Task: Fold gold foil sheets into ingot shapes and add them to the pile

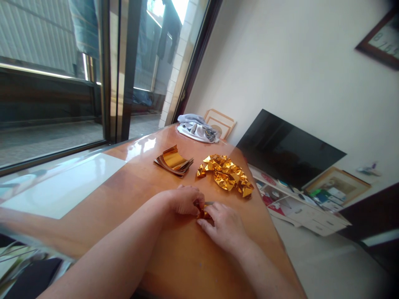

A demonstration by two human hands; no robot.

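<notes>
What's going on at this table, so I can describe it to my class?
A person's left hand and right hand hold a small gold piece between them, low over the tabletop. Beyond the hands, a curled stack of gold sheets lies to the left and a pile of shiny, creased gold shapes to the right.

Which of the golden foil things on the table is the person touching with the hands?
The small piece between the left hand and right hand; the curved stack and the crumpled heap lie farther away, untouched.
</notes>
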